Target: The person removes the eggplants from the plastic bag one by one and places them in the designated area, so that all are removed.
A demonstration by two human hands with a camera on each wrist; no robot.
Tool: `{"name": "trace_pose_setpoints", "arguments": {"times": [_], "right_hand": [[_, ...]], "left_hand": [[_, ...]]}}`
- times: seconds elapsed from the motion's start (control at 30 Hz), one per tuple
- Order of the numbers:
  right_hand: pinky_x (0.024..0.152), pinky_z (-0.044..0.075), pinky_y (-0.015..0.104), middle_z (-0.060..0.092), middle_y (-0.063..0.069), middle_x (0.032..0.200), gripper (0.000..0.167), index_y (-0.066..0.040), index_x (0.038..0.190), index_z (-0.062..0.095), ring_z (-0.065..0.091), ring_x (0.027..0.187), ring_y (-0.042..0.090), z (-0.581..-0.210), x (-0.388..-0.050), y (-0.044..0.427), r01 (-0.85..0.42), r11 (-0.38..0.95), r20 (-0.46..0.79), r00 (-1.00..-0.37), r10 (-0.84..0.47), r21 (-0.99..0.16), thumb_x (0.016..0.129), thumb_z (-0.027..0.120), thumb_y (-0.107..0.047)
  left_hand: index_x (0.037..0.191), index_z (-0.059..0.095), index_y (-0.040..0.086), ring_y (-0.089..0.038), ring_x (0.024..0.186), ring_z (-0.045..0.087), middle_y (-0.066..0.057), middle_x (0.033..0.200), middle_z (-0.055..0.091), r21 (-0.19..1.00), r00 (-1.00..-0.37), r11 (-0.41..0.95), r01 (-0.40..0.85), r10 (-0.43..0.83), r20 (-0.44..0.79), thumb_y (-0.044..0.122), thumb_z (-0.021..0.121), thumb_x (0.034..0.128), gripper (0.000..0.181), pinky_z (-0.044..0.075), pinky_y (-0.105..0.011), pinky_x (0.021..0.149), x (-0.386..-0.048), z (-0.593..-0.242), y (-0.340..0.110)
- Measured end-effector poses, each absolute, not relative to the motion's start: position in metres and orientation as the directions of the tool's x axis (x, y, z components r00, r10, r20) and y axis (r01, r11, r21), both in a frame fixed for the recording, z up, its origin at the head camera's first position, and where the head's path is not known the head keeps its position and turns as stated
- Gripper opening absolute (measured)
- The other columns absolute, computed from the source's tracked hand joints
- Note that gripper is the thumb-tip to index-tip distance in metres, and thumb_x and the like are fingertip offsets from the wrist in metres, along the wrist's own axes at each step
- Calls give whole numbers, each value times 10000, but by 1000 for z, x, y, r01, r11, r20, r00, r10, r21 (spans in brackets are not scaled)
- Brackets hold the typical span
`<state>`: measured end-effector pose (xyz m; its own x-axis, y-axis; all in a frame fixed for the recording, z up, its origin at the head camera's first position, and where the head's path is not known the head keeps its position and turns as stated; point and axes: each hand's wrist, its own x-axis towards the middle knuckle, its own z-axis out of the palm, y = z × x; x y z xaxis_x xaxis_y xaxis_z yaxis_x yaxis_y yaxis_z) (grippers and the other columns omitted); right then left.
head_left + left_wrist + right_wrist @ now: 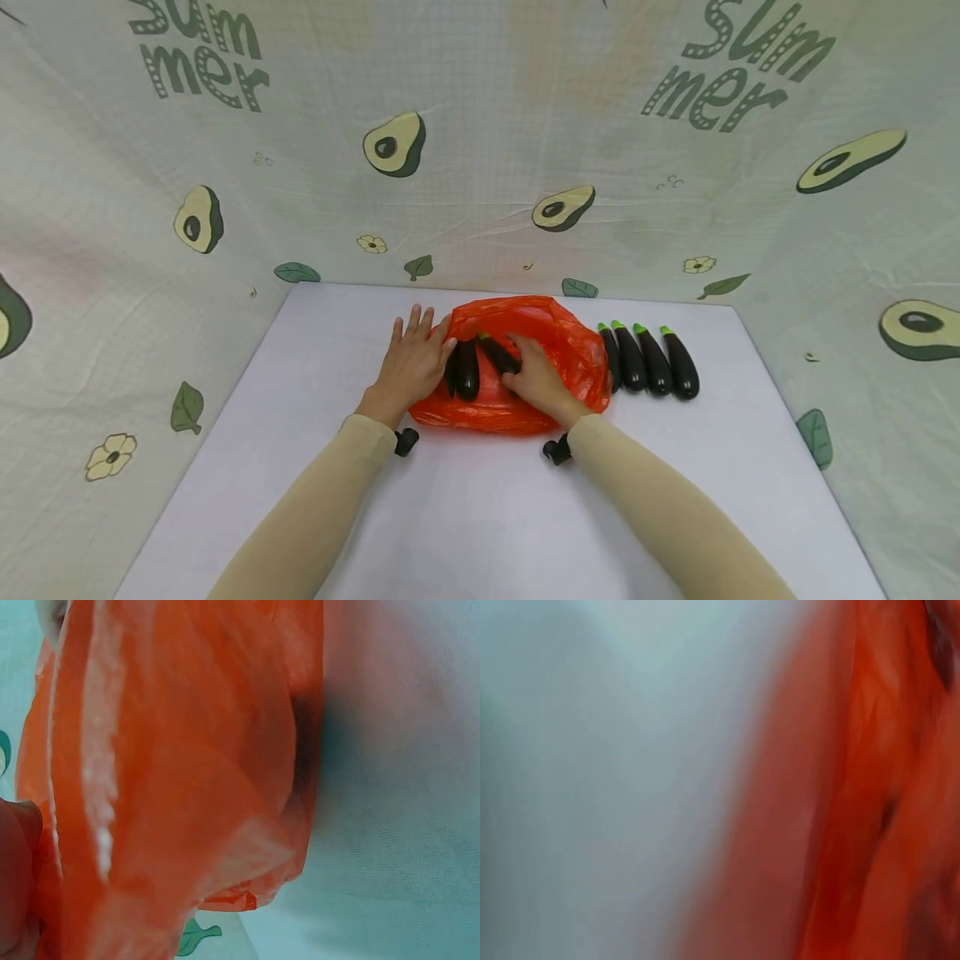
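Note:
An orange-red plastic bag (555, 321) lies spread on the table, its mouth facing the person. Two dark eggplants, one of them a glossy eggplant (467, 372), lie side by side in its left part. My left hand (411, 367) rests flat against the bag's left edge, fingers extended. Over the bag, my right hand (542, 379) grips the lower end of a tilted eggplant (495, 352) between fingers and thumb. The left wrist view is mostly filled by the bag (172, 772), with the thumb (15, 877) at its edge. Blurred orange plastic (855, 825) covers the right wrist view's right side.
Several eggplants (656, 367) with green tops stand in a row right of the bag, the leftmost touching or partly behind its edge. The white table (480, 517) meets a cloth backdrop (465, 167) printed with avocados, behind and at both sides.

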<state>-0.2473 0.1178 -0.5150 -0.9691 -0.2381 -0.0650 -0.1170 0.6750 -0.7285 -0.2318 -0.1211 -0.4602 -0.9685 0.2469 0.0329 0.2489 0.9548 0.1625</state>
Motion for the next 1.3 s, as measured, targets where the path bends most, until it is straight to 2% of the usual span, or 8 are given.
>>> {"name": "trace_pose_setpoints", "arguments": {"times": [0.13,0.33,0.43,0.67,0.87,1.1,1.3], "right_hand": [[1146,465,603,441,171,1552,779,-122,1620,376,521,1362,382,-511,-245,134,-104,738,-94,-971,-221,-667,923,723,-115],[1160,453,597,503,200,1525,736,-79,1608,386,527,1352,386,-507,-249,140,-118,788,-112,-966,-231,-605,977,733,-229],[1166,446,599,539,195,1523,730,-79,1603,396,542,1351,390,-505,-250,139,-122,785,-113,-965,-238,-607,981,748,-228],[1140,475,596,552,175,1490,773,-151,1631,377,544,1313,379,-498,-246,142,-88,762,-111,-972,-206,-642,952,746,-168],[1106,508,592,508,177,1436,701,-124,1595,420,539,1291,384,-491,-237,149,-69,707,-108,-973,-202,-703,966,724,-167],[1113,497,602,514,156,1537,649,-161,1578,429,526,1360,406,-483,-226,158,-72,630,-62,-980,-189,-773,1002,725,-196],[1105,516,566,508,169,1547,708,-245,1616,367,542,1381,394,-474,-218,166,-84,529,-10,-985,-174,-844,1008,727,-201]], "left_hand": [[1683,293,162,-389,1643,59,-193,1742,232,171,-968,952,252,249,37,455,311,1151,607,77,-619,1311,-232,-462,-121],[1686,282,166,-387,1644,52,-193,1743,230,182,-967,949,256,253,35,459,312,1150,612,81,-619,1312,-233,-464,-119],[1686,284,166,-387,1644,47,-192,1744,227,186,-967,949,253,252,29,457,313,1150,610,81,-618,1312,-233,-463,-119],[1686,282,163,-396,1644,46,-195,1745,219,196,-969,950,244,247,13,441,336,1150,606,68,-613,1315,-230,-458,-120],[1675,311,141,-421,1635,86,-215,1731,249,192,-965,946,260,258,39,426,361,1150,599,114,-633,1304,-229,-458,-121],[1686,279,155,-413,1639,68,-208,1737,235,193,-968,949,250,249,29,440,331,1151,608,113,-627,1307,-229,-459,-122],[1678,304,146,-416,1636,79,-211,1733,246,204,-969,947,248,245,38,435,339,1151,602,125,-629,1305,-229,-460,-122]]}}
